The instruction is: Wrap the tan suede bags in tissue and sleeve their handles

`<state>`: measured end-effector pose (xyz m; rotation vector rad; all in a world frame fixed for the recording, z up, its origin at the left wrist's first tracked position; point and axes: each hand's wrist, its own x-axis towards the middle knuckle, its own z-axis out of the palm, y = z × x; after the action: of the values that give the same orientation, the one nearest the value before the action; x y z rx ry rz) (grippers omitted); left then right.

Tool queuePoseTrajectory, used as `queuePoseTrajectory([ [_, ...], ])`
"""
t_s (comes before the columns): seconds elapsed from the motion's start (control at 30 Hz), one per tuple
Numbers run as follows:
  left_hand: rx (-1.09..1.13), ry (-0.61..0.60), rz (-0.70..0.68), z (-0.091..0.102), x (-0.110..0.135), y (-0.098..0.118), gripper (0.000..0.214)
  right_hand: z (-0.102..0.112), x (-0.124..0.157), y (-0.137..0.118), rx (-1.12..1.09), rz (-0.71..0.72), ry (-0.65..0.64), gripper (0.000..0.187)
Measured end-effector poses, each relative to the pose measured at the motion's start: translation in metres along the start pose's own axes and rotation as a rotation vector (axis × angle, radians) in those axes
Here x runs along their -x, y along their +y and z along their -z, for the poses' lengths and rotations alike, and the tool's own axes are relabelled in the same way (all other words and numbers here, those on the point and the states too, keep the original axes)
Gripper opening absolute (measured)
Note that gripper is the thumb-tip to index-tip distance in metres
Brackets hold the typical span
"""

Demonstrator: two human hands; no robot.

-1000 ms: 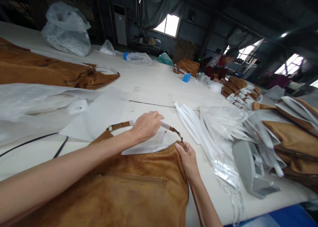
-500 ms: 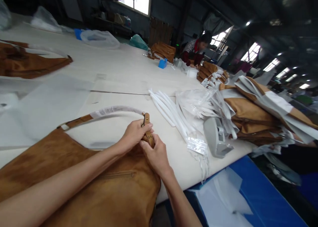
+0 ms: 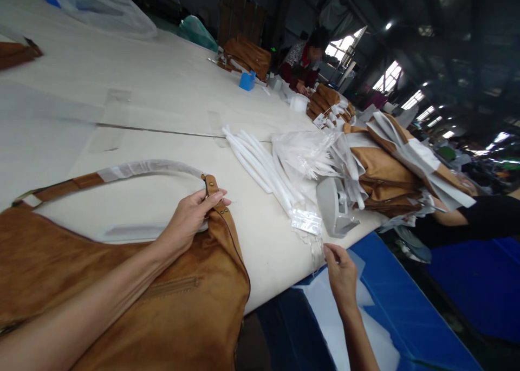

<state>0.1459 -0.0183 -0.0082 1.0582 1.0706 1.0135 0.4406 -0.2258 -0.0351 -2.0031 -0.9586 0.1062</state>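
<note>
Left hand (image 3: pixel 188 219): partly closed, fingers curled over the bag's top edge where the strap tab joins it, so it grasps the bag there.
Right hand (image 3: pixel 343 278): off the table edge, fingers loosely bent, gripping nothing visible; its fingertips are just beside thin white strings (image 3: pixel 316 257) hanging over the edge.
Bag: a tan suede shoulder bag (image 3: pixel 162 284) lies flat on the table under the left forearm, with a zip pocket (image 3: pixel 173 285) on its face.
Strap: a leather strap (image 3: pixel 60 186) with a section wrapped in white plastic film (image 3: pixel 150 168) arcs over the table, from a brass buckle (image 3: pixel 22 200) to the tab under the left fingers.
Surface: a white table top (image 3: pixel 162 89) with a long seam (image 3: pixel 154 130) running across it.
Nearby: a bundle of white foam tubes (image 3: pixel 255 162) lies beyond the bag, beside clear plastic bags (image 3: pixel 303 154), a small clear packet (image 3: pixel 306 222) and a grey plastic holder (image 3: pixel 333 208).
Pile: folded tan bags with white inserts (image 3: pixel 385 176) sit further right.
Below the edge: a blue sheet (image 3: pixel 406 290) with white paper (image 3: pixel 325 317) on it.
Room: a co-worker (image 3: pixel 303 62) sits at the far end by more tan bags (image 3: pixel 244 57), and a co-worker's forearm (image 3: pixel 450 216) in a black sleeve shows at right. Daylit windows (image 3: pixel 388 76) line the dim hall.
</note>
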Motion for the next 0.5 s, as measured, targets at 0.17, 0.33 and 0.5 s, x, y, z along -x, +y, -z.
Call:
queuePoseTrajectory([
  [0.17,0.030,-0.026,0.012,0.002,-0.001,-0.001,0.052,-0.003,-0.010,-0.013,0.152,0.228,-0.051,0.028],
  [0.33,0.016,-0.030,-0.013,0.003,0.000,-0.001,0.052,-0.016,-0.013,-0.028,0.319,0.327,-0.188,0.029],
  [0.5,0.039,-0.041,-0.011,0.003,0.001,-0.001,0.052,-0.027,-0.027,-0.038,0.251,0.298,-0.326,0.029],
])
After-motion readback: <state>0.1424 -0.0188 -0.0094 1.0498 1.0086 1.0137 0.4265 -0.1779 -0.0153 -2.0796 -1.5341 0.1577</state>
